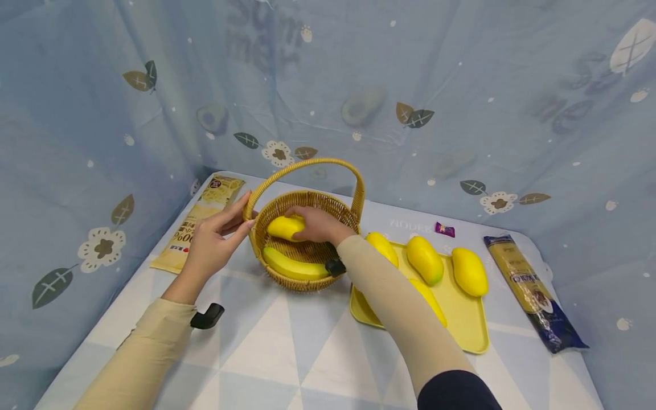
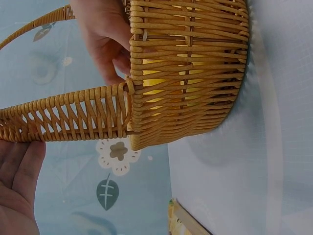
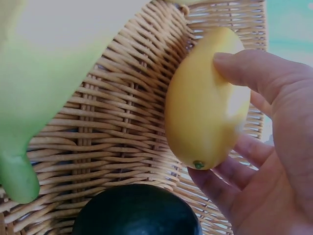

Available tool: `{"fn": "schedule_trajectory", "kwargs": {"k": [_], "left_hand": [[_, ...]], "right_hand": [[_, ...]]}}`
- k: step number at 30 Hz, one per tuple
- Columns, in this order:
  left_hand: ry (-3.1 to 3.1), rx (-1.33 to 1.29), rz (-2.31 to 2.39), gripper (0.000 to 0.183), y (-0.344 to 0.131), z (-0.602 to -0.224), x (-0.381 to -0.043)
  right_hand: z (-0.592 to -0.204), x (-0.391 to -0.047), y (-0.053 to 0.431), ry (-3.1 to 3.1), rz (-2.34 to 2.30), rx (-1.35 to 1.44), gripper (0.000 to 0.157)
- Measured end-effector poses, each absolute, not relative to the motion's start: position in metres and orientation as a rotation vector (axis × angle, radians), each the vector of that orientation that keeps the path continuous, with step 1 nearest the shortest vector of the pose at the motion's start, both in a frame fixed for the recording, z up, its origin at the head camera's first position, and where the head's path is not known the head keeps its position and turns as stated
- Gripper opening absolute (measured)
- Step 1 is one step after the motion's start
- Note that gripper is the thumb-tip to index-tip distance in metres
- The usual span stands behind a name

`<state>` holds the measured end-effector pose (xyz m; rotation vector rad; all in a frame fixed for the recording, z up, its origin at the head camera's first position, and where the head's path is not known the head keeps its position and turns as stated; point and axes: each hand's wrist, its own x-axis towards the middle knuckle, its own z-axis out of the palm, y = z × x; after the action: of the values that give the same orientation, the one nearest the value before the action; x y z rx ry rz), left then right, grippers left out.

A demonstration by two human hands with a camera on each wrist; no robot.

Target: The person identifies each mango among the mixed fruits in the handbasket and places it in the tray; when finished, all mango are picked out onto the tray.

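In the head view, my right hand (image 1: 320,224) reaches into a round wicker basket (image 1: 292,285) and grips a yellow mango (image 1: 283,228). The right wrist view has my thumb on top of the mango (image 3: 205,103) and my fingers round its far side and underneath. A banana (image 1: 294,266) lies along the basket's near side. Beside the mango sits a dark green, rounded, shiny item (image 3: 139,215), partly cut off by the frame. My left hand (image 1: 215,236) holds the foot of the arched basket handle (image 1: 307,163) between thumb and fingers.
A yellow tray (image 1: 463,324) with several mangoes (image 1: 425,261) stands right of the basket, partly hidden by my right forearm. Farther right lies a long pasta packet (image 1: 530,290). A small purple wrapped sweet (image 1: 445,229) is behind the tray. A yellow packet (image 1: 197,222) lies at left.
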<state>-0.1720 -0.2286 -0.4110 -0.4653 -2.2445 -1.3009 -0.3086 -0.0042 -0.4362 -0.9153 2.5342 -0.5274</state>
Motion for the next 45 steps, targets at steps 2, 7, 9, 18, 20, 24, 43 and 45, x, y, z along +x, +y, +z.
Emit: {"fn": "schedule_trajectory", "kwargs": {"k": [2, 7, 9, 18, 20, 24, 43, 45], "left_hand": [[-2.247, -0.461, -1.299, 0.065, -0.228, -0.411, -0.172], [-2.257, -0.454, -1.296, 0.067, -0.228, -0.411, -0.172], [-2.259, -0.451, -1.295, 0.067, -0.228, -0.411, -0.172], [-2.247, -0.464, -1.288, 0.065, -0.229, -0.413, -0.173], [-2.244, -0.467, -1.283, 0.065, -0.229, -0.413, -0.174], [-2.244, -0.468, -1.277, 0.065, -0.23, -0.413, -0.174], [-2.233, -0.454, -1.296, 0.065, -0.227, -0.411, -0.171], [-2.238, -0.452, -1.294, 0.064, -0.227, -0.41, -0.171]], "right_hand": [[-0.434, -0.307, -0.002, 2.545, -0.536, -0.922, 0.058], [-0.426, -0.302, 0.005, 2.573, -0.555, -0.92, 0.058], [-0.422, -0.298, 0.01, 2.592, -0.548, -0.921, 0.058], [-0.409, -0.27, 0.035, 2.709, -0.509, -0.982, 0.06], [-0.407, -0.262, 0.042, 2.732, -0.511, -0.99, 0.06], [-0.4, -0.245, 0.059, 2.751, -0.55, -0.96, 0.059], [-0.403, -0.177, 0.21, 2.884, -0.863, -0.546, 0.061], [-0.405, -0.169, 0.228, 2.896, -0.886, -0.493, 0.061]]}}
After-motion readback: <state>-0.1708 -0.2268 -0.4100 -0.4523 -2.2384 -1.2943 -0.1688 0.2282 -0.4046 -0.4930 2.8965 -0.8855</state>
